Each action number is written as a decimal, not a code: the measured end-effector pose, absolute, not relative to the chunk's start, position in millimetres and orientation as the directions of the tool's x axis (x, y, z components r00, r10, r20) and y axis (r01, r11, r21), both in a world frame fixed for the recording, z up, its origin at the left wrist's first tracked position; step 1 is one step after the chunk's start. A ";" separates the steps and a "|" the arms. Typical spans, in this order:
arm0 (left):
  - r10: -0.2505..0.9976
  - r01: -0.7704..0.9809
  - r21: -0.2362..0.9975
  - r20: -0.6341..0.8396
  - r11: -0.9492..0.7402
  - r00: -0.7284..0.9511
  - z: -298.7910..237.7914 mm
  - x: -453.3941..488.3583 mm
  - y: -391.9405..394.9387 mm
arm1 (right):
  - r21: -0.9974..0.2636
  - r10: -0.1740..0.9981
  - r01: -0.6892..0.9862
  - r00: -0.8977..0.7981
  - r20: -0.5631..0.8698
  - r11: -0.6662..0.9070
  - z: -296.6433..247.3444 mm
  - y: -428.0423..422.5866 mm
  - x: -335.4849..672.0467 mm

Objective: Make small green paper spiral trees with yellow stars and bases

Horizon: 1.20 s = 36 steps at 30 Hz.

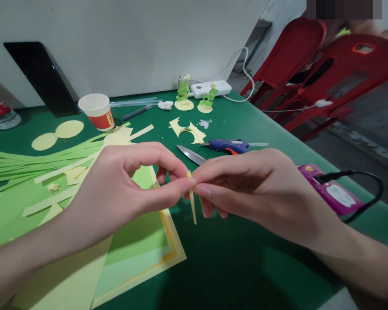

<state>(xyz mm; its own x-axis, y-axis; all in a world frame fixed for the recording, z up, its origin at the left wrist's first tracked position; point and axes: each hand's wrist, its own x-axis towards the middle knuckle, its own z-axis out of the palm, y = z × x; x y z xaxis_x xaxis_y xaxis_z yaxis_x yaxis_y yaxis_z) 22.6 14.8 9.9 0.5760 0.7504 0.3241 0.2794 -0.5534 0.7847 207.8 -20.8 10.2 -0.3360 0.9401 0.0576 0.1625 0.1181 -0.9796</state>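
My left hand [123, 189] and my right hand [255, 189] meet fingertip to fingertip above the green table [245, 258]. Both pinch one narrow pale yellow paper strip [192, 202], whose free end hangs down below the fingers. Under my left hand lie green and yellow paper sheets [142, 249] and several cut green and yellow strips [35, 161]. Just behind my right hand rest scissors [190, 154] and a blue glue gun [229, 146].
A paper cup [98, 111], two yellow paper discs [56, 134], a pen [137, 113], yellow offcuts [187, 129] and two small green paper figures [194, 98] sit further back. A purple device [333, 189] with a cable lies right. Red chairs [326, 69] stand beyond the table.
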 end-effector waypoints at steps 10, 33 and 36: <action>0.761 0.336 0.767 0.287 -0.546 0.581 10.9 24.5 11.4 | -0.908 0.953 0.339 -0.257 0.163 0.246 8.4 -22.7 204.5; 0.720 0.279 0.681 0.533 -0.677 0.445 2.9 27.7 10.7 | -0.971 0.970 -0.236 -0.241 0.022 -0.037 -6.3 -17.3 198.8; 0.722 0.285 0.682 0.526 -0.674 0.449 2.2 27.7 10.6 | -0.992 0.980 -0.090 -0.170 0.101 0.087 -5.9 -17.1 199.1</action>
<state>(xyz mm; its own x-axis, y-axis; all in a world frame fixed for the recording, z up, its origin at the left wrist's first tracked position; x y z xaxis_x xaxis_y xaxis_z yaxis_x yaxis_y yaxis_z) 27.7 10.6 2.2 0.4494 0.7223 0.5257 0.2854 -0.6737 0.6817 199.1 -17.1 -5.9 -0.1703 0.9802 0.1012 -0.0897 0.0868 -0.9922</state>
